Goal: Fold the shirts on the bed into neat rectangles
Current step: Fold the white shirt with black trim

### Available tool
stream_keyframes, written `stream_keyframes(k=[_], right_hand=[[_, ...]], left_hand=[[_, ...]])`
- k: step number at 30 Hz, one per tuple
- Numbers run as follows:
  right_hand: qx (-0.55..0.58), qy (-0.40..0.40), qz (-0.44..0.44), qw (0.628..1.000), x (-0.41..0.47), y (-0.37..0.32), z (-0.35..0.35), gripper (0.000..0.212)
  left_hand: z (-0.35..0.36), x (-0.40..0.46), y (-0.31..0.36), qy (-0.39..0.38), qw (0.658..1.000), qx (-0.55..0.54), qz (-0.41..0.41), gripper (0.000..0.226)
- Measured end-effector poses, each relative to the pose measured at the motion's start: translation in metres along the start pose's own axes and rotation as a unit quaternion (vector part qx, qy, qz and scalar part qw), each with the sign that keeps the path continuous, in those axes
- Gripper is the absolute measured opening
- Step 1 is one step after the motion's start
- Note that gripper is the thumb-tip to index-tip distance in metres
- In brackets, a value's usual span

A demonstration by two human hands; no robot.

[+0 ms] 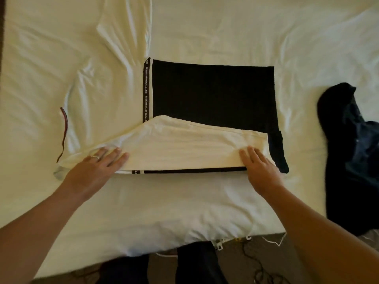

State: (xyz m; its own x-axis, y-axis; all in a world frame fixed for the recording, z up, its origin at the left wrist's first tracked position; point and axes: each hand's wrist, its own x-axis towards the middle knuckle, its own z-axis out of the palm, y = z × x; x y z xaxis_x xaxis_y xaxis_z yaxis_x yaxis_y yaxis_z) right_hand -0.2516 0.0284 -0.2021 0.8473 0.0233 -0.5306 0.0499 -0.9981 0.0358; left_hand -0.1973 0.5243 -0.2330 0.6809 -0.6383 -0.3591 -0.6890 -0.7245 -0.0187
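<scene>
Both hands lie flat on a black-and-white shirt spread on the bed. The left hand has its grip wide, fingers straight, pressing the white folded panel at its left end; a ring shows on one finger. The right hand presses the same panel's right end, fingers straight too. Between the two hands runs the panel's near edge, trimmed with a black stripe. Beyond the fingertips lies the shirt's black part. Well right of the right hand sits a dark crumpled garment.
</scene>
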Motion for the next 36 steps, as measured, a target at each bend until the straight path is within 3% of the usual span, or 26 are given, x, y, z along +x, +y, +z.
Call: stream_keyframes(k=[6,10,12,15,18,20,22,25,28,33,36], right_hand=[[0.008,-0.104,0.008,0.995,-0.051,-0.005,0.040,0.080],[0.005,-0.104,0.077,0.992,-0.049,-0.034,0.042,0.086],[0.012,-0.077,0.082,0.994,-0.049,-0.062,0.036,0.084],[0.023,-0.055,0.002,0.998,-0.049,-0.116,0.029,0.076],[0.010,-0.057,-0.117,0.991,-0.044,-0.177,0.019,0.061],[0.019,-0.049,-0.170,0.984,-0.035,-0.217,0.010,0.045],[0.047,-0.039,-0.206,0.977,-0.025,-0.258,0.003,0.030],[0.083,-0.024,-0.234,0.968,-0.013,-0.307,-0.005,0.024],[0.072,-0.013,-0.255,0.964,-0.008,-0.340,-0.005,0.028],[-0.004,-0.043,-0.268,0.962,-0.012,-0.352,0.016,0.046],[-0.010,-0.062,-0.266,0.962,-0.016,-0.346,0.024,0.059]], left_hand=[[0.017,-0.056,0.071,-0.039,0.996,-0.071,-0.038,0.106],[0.027,-0.071,0.087,-0.027,0.995,-0.063,-0.077,0.070],[0.032,-0.088,0.089,-0.026,0.992,-0.065,-0.106,0.062],[0.039,-0.123,0.084,0.002,0.981,-0.089,-0.174,0.063],[0.038,-0.143,0.069,0.068,0.961,-0.085,-0.253,0.049],[0.033,-0.139,0.057,0.113,0.923,-0.101,-0.354,0.034],[0.030,-0.130,0.043,0.130,0.851,-0.193,-0.470,0.027],[0.037,-0.122,0.028,0.115,0.759,-0.352,-0.535,0.033],[0.044,-0.123,0.025,0.113,0.768,-0.376,-0.506,0.043],[0.057,-0.136,0.012,-0.008,0.822,-0.328,-0.466,0.044],[0.061,-0.150,0.000,-0.048,0.832,-0.327,-0.445,0.043]])
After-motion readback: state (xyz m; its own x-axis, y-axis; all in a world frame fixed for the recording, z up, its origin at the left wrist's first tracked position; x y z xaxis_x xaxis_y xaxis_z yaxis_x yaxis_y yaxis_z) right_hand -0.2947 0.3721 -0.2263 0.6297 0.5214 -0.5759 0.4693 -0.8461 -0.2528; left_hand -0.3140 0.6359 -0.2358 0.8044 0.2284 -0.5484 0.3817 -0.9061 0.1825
